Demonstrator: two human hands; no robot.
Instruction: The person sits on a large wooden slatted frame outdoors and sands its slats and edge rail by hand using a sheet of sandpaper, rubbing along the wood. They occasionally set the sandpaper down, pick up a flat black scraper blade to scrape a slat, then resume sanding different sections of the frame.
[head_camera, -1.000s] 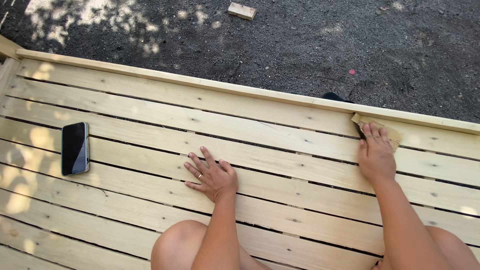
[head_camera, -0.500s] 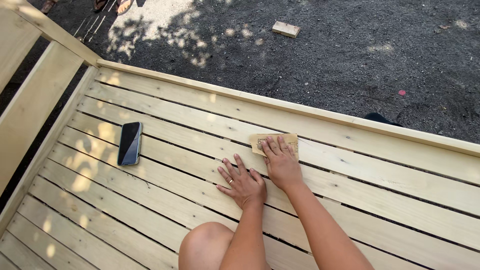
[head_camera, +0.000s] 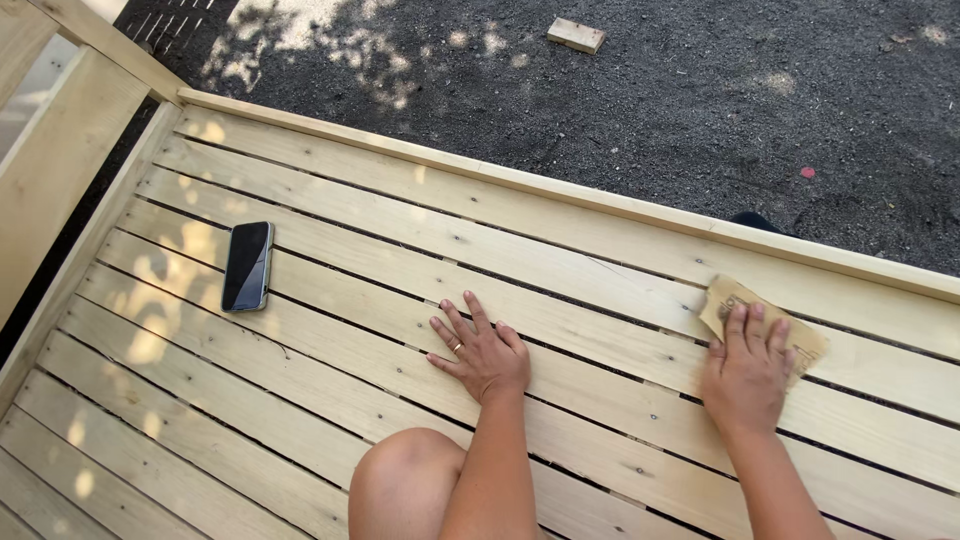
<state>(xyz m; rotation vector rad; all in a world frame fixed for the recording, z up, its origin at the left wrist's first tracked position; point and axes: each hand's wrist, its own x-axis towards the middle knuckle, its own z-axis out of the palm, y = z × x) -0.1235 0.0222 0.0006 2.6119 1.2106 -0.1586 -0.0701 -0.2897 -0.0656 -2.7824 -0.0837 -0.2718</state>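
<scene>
My right hand (head_camera: 745, 370) presses flat on a tan sheet of sandpaper (head_camera: 728, 302), which lies on a pale wooden slat of the slatted platform (head_camera: 400, 230). Only the sheet's upper left corner and right edge show past my fingers. My left hand (head_camera: 482, 352) rests palm down, fingers spread, on a slat near the middle, holding nothing; a ring is on one finger. My bare knee (head_camera: 405, 480) is just below the left hand.
A black phone (head_camera: 247, 265) lies face up on the slats at the left. A raised wooden rail (head_camera: 560, 195) borders the platform's far edge, with dark gravel ground (head_camera: 650, 110) beyond and a small wood offcut (head_camera: 576, 35) on it. A wooden post (head_camera: 60, 150) stands left.
My right hand slid the sandpaper from the right to beside my left hand, then back out to the right. My left hand stayed planted; the view shifted.
</scene>
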